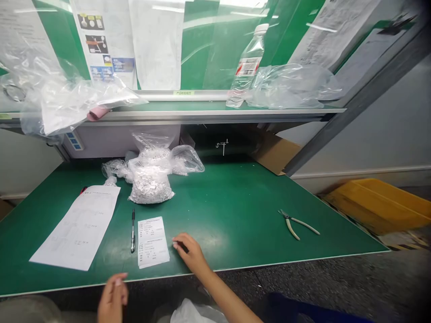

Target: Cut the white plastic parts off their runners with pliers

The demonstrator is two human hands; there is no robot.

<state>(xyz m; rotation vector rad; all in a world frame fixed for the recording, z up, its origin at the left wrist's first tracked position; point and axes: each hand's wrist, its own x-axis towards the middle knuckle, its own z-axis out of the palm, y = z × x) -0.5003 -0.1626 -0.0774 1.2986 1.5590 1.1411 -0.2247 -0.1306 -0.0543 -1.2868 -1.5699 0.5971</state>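
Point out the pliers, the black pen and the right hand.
pliers (288,217), head view, on the pivot
black pen (133,231), head view, on the barrel
right hand (190,253), head view, on the back of the hand

Print on the sheet (76,229) and slip (153,242) is too small to read.

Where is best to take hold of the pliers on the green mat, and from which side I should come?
Take the pliers by their two pale handles, coming from the near right side. They lie flat with the handles spread toward that side and the metal head pointing away, which likely suits one hand.
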